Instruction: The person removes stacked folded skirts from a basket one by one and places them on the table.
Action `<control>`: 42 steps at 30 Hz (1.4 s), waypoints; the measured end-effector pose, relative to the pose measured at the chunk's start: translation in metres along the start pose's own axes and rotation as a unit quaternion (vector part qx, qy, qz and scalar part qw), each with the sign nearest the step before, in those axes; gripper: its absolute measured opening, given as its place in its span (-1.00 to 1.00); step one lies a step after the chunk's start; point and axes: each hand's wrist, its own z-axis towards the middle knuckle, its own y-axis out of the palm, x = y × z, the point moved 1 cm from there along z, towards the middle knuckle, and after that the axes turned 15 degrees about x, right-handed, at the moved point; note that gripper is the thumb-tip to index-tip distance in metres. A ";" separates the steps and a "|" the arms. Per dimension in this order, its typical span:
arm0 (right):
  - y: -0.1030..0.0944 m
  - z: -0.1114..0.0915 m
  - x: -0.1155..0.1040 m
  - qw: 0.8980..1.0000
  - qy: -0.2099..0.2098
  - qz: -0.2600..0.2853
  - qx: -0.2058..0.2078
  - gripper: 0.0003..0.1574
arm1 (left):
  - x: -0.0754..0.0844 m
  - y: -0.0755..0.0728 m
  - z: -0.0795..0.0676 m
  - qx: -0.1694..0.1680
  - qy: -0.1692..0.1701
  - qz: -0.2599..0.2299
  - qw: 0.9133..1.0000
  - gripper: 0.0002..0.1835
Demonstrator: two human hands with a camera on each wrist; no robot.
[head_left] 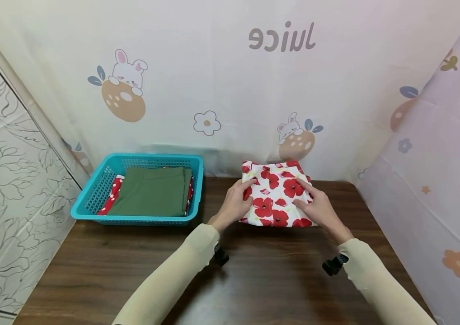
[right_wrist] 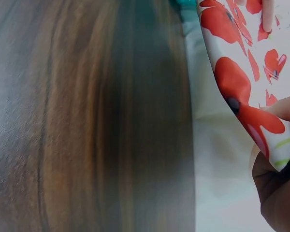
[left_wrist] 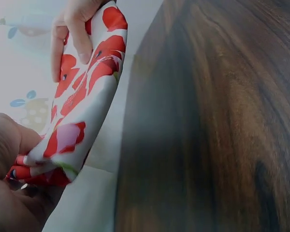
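A folded white cloth with red flowers (head_left: 274, 194) is held above the back of the table, right of centre. My left hand (head_left: 235, 203) grips its left edge, thumb on top. My right hand (head_left: 319, 206) holds the right edge in the same way. In the left wrist view, the left hand (left_wrist: 12, 164) has the folded layers of the flowered cloth (left_wrist: 89, 87) between thumb and fingers. The right wrist view shows the right hand (right_wrist: 280, 188) pinching a corner of the flowered cloth (right_wrist: 232, 79), whose lower edge hangs clear of the table.
To the left stands a turquoise plastic basket (head_left: 132, 220). Inside lies a folded dark green cloth (head_left: 150, 192) over a red polka-dot cloth (head_left: 112, 195). The dark wooden table (head_left: 270, 280) meets a printed curtain (head_left: 230, 90) at the back and sides.
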 end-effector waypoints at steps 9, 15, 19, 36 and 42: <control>-0.005 0.004 0.020 0.999 0.038 -0.010 -0.005 -0.07 | -0.005 0.028 0.005 -0.002 -0.012 0.000 1.000 -0.39; -0.011 0.007 0.039 0.999 0.046 -0.029 -0.002 -0.07 | -0.006 0.050 0.008 -0.012 -0.013 -0.010 1.000 -0.40; -0.012 0.004 0.051 0.998 0.050 -0.049 -0.008 -0.06 | -0.008 0.065 0.006 -0.029 -0.007 -0.004 1.000 -0.41; -0.019 0.013 0.084 0.995 0.022 -0.095 -0.003 -0.10 | -0.019 0.111 0.009 -0.073 0.021 0.088 0.993 -0.37; -0.029 0.019 0.101 0.988 0.003 -0.156 -0.004 -0.11 | -0.007 0.139 0.011 -0.075 -0.007 0.110 0.991 -0.34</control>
